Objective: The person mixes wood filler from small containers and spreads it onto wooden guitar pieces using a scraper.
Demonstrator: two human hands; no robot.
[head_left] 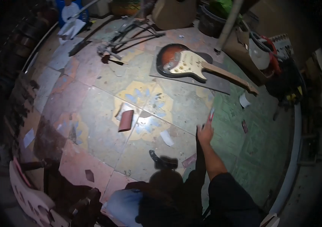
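My right hand is stretched forward over the tiled floor, its fingers closed round a slim red-and-pale tool. The tool points away from me; its exact kind is too small to make out. Beyond it, a sunburst electric guitar with a cream pickguard lies face up on a flat dark board. Left of my hand, a reddish-brown folded piece, like sandpaper, rests on a pale sheet. A small black curved part lies nearer to me. My left hand is out of view.
A pale pink guitar body stands at the lower left. Behind are a metal stand, an acoustic guitar body and a dark bucket. A cardboard box sits at right. A paper scrap and a white roll lie about.
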